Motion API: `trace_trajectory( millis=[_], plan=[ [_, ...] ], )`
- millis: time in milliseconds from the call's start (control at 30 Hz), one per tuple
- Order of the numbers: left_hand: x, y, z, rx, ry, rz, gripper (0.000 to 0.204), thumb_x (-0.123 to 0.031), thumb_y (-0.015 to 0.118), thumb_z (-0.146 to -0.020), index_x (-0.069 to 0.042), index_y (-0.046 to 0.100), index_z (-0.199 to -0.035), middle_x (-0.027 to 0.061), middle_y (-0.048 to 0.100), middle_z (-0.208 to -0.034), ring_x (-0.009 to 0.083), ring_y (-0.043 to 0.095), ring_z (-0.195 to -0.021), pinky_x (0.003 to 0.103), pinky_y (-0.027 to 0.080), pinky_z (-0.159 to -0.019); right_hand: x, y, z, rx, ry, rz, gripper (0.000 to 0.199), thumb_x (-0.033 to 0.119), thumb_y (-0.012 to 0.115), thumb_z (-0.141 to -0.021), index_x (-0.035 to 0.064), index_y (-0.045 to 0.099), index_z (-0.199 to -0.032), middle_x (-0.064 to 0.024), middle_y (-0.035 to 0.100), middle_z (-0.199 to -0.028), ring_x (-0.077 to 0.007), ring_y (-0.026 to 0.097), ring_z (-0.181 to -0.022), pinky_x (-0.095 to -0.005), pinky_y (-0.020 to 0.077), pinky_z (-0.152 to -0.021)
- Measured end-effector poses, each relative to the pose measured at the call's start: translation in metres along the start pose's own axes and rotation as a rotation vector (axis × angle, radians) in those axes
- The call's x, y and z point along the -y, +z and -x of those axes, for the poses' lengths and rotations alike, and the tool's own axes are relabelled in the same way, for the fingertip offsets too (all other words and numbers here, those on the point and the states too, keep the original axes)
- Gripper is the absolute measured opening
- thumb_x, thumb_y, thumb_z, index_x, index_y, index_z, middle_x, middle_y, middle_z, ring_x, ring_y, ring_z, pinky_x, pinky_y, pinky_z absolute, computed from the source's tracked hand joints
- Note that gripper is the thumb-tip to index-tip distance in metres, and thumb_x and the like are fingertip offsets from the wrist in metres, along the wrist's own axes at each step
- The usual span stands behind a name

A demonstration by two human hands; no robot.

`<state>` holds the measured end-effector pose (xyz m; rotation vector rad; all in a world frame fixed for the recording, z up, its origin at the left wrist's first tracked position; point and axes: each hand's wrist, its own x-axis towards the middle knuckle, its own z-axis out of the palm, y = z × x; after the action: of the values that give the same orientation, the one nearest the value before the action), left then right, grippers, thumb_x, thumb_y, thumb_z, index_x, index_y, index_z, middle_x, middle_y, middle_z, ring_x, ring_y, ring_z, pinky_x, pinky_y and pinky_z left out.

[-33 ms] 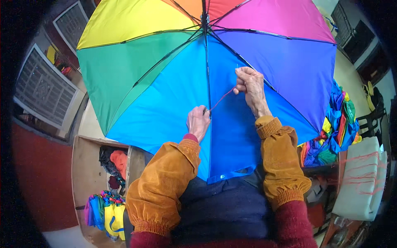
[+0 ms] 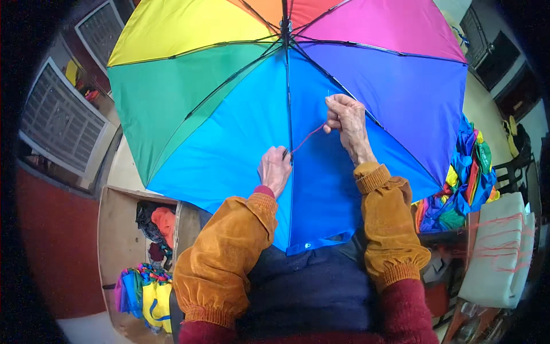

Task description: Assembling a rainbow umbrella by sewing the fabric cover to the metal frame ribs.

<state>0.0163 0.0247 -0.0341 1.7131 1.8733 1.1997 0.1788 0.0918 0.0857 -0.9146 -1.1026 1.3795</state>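
An open rainbow umbrella (image 2: 229, 137) spreads before me, its inside with the black ribs facing me. My left hand (image 2: 275, 171) is closed at a rib (image 2: 289, 109) that runs down the middle of the blue panels, pinching it with the fabric beside it. Higher and to the right, my right hand (image 2: 347, 121) is closed in a pinch on a thin needle (image 2: 328, 93), whose tip sticks up above the fingers. A dark red thread (image 2: 310, 135) runs, slightly curved, between the rib by my left fingers and my right hand. A blue strap (image 2: 321, 243) lies at the umbrella's near edge.
Lower left stands an open wooden box (image 2: 121, 229) with dark and coral cloth; colourful folded fabric and a yellow piece (image 2: 157, 304) hang beside it. Multicoloured cloth (image 2: 458, 189) is heaped at right, near a pale pad (image 2: 494, 252) with red threads across it. A dark chair (image 2: 515, 172) stands behind.
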Motion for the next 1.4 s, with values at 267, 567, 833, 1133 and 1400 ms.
trace_trajectory(
  millis=[267, 567, 833, 1133, 1400],
  plan=[
    [-0.001, -0.004, 0.005, -0.033, 0.100, -0.149, 0.006, -0.009, 0.060, -0.075, -0.004, 0.055, -0.076, 0.0137, 0.048, -0.075, 0.0331, 0.055, -0.074, 0.044, 0.043, -0.057, 0.026, 0.019, 0.010, 0.010, -0.098, 0.086, 0.015, 0.012, 0.061, -0.083, 0.0019, 0.057, -0.073, 0.0025, 0.039, -0.054, -0.0063, 0.035, -0.044, -0.0242, 0.0395, -0.040],
    [-0.006, -0.008, -0.003, 0.016, 0.068, 0.342, 0.010, -0.010, 0.061, -0.074, -0.002, 0.055, -0.074, 0.0073, 0.051, -0.068, 0.0201, 0.053, -0.063, 0.034, 0.042, -0.055, 0.089, 0.023, -0.014, 0.110, -0.276, 0.102, 0.011, 0.010, 0.060, -0.084, 0.0006, 0.058, -0.079, 0.0008, 0.041, -0.053, -0.0078, 0.036, -0.043, -0.0257, 0.0410, -0.044],
    [-0.003, -0.014, -0.012, 0.004, -0.277, 0.711, 0.013, -0.015, 0.057, -0.079, -0.006, 0.055, -0.070, 0.0015, 0.049, -0.056, 0.0102, 0.042, -0.050, 0.030, 0.036, -0.047, 0.010, 0.015, -0.017, 0.293, -0.184, 0.540, 0.019, 0.020, 0.061, -0.079, 0.0016, 0.061, -0.075, -0.0020, 0.051, -0.057, -0.0110, 0.051, -0.049, -0.0250, 0.0436, -0.046],
    [-0.008, -0.028, -0.006, 0.011, -0.487, 0.971, 0.020, -0.023, 0.061, -0.082, -0.012, 0.053, -0.067, -0.0059, 0.045, -0.058, 0.0015, 0.038, -0.046, 0.017, 0.029, -0.037, -0.091, 0.026, 0.017, 0.588, -0.388, 1.257, 0.012, 0.009, 0.057, -0.076, -0.0024, 0.060, -0.075, -0.0199, 0.057, -0.062, -0.0321, 0.058, -0.054, -0.0392, 0.0434, -0.049],
    [-0.014, -0.034, -0.003, -0.024, -0.500, 0.997, 0.016, -0.023, 0.061, -0.083, -0.011, 0.052, -0.076, -0.0048, 0.047, -0.063, 0.0022, 0.041, -0.050, 0.018, 0.029, -0.037, -0.098, 0.031, 0.017, 0.329, -0.476, 1.088, 0.011, 0.008, 0.055, -0.077, -0.0018, 0.059, -0.075, -0.0202, 0.057, -0.064, -0.0342, 0.059, -0.058, -0.0418, 0.0438, -0.053]
  ],
)
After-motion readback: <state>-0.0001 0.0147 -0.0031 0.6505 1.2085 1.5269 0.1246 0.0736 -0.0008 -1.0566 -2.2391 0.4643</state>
